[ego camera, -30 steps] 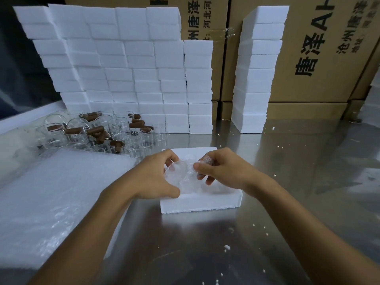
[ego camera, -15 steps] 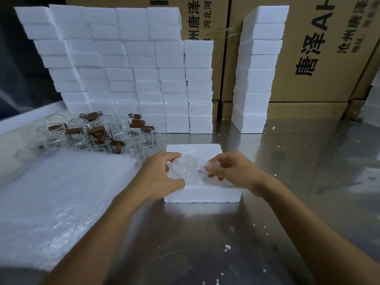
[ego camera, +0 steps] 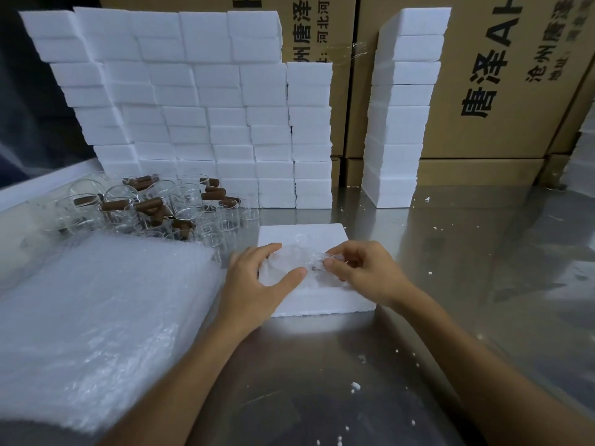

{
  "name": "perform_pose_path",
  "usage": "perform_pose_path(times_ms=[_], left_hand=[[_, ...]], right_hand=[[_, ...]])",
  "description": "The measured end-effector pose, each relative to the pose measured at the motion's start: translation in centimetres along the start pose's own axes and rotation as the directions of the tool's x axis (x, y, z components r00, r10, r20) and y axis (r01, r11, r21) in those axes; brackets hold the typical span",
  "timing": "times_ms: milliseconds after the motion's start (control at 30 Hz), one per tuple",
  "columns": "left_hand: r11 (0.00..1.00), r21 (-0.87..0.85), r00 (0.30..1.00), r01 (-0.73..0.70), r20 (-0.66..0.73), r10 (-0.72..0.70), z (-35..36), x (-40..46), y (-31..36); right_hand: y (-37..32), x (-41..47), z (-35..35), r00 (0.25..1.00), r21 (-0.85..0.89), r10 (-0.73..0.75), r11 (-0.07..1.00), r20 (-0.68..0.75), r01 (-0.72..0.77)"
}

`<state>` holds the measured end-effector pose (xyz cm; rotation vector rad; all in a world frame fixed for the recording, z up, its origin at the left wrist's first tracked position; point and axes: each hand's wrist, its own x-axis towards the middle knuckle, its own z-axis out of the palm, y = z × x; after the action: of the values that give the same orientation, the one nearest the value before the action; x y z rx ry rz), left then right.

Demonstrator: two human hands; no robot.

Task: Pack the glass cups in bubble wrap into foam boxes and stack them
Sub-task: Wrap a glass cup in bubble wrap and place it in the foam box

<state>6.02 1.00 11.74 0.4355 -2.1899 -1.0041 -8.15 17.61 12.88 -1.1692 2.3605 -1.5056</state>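
Note:
A white foam box [ego camera: 322, 302] lies open on the steel table in front of me. A glass cup wrapped in bubble wrap [ego camera: 291, 263] sits low in its hollow. My left hand [ego camera: 254, 284] grips the wrapped cup from the left, thumb stretched across its front. From the right, my right hand [ego camera: 367, 272] pinches the wrap's loose end with its fingertips. A pile of bare glass cups [ego camera: 154, 209] with brown wooden handles lies at the left rear. A stack of bubble wrap sheets [ego camera: 96, 317] covers the near left.
A wide wall of stacked foam boxes [ego camera: 193, 107] stands behind the cups. A single tall column of foam boxes [ego camera: 402, 117] rises to the right. Cardboard cartons [ego camera: 499, 91] line the back. Foam crumbs dot the steel table [ego camera: 467, 268].
Both hands have lowered the wrapped cup down into the foam box. The box has shifted slightly and now lies square to me.

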Motion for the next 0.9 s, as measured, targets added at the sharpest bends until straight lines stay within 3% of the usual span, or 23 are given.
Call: perform_pose_path(times_ms=[167,533,667,767,900], left_hand=[[1.000,-0.027,1.000,0.005,0.009,-0.005,0.9,-0.2,-0.3],[0.995,-0.096,1.000,0.016,-0.022,-0.019,0.8,0.0,-0.3],[0.995,-0.099,1.000,0.030,-0.001,-0.030,0.7,-0.2,-0.2],[0.985,-0.146,0.996,0.091,0.029,-0.088,0.5,-0.1,-0.2],[0.940,-0.204,0.962,0.273,0.062,-0.266,0.5,0.4,-0.2]], right_hand=[[0.8,-0.9,1.4,0.985,0.023,-0.070,0.997,-0.157,0.074],[0.4,-1.0,1.4,0.974,-0.001,-0.130,0.991,-0.184,0.132],[0.6,-0.9,1.4,0.965,0.154,-0.047,0.984,-0.257,0.089],[0.9,-0.5,0.7,0.932,0.329,0.103,0.944,-0.347,0.019],[1.6,0.1,-0.2,0.944,0.388,0.299,0.894,-0.142,-0.224]])
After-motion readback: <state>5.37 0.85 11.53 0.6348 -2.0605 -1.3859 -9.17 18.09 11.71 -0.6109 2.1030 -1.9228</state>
